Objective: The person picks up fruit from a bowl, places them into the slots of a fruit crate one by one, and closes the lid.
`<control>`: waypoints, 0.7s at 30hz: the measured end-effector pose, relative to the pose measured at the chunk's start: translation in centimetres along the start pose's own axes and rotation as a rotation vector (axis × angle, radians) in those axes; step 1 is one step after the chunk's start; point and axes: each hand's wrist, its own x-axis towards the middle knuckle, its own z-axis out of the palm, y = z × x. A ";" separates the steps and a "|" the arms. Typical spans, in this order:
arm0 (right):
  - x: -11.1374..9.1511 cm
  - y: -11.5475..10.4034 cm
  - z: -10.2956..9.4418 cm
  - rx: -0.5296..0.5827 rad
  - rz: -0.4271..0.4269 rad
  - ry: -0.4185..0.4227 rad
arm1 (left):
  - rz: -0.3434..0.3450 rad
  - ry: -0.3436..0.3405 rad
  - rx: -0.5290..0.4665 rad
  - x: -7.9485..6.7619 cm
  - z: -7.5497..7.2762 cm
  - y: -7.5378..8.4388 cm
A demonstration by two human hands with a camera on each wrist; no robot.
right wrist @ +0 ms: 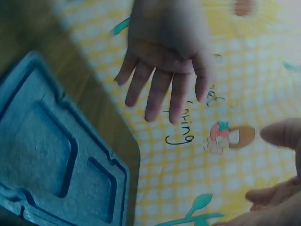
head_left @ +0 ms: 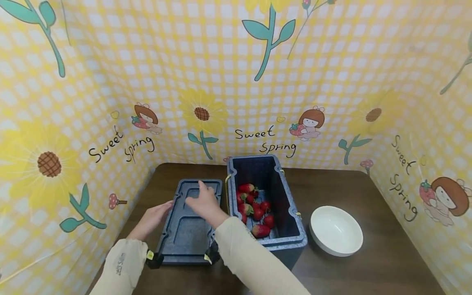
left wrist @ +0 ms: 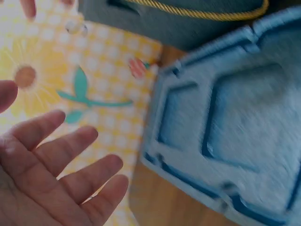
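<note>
A blue-grey foam lid (head_left: 195,235) lies flat on the table, its recessed side facing up. My left hand (head_left: 153,219) hovers by the lid's left edge with fingers extended, and in the left wrist view that hand (left wrist: 61,174) holds nothing. Over the lid is my right hand (head_left: 207,205), fingers loosely spread, apart from the lid in the right wrist view (right wrist: 37,150) as far as it shows. Right of the lid stands an uncovered foam box (head_left: 291,205) with several red strawberries (head_left: 260,230) on its bottom; my right forearm crosses its near left corner.
A white bowl (head_left: 335,231) stands right of the box on the brown table (head_left: 383,254). Yellow rope (left wrist: 211,15) runs along the box's side. A checked cloth (head_left: 221,61) with flower prints rises behind and on both sides.
</note>
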 end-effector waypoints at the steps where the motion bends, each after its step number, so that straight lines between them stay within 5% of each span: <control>1: -0.2 0.0 0.4 -0.018 -0.004 0.007 | -0.018 0.012 -0.010 0.1 -0.1 -0.6; 6: -1.1 0.2 2.1 -0.026 -0.022 0.016 | -0.117 0.048 -0.037 0.7 -0.4 -2.9; 12: -1.8 3.3 4.4 -0.001 0.043 0.026 | -0.194 0.059 -0.038 0.4 0.1 -4.8; 21: -1.8 7.3 6.8 0.071 0.174 0.205 | -0.236 0.087 -0.012 0.1 0.7 -6.8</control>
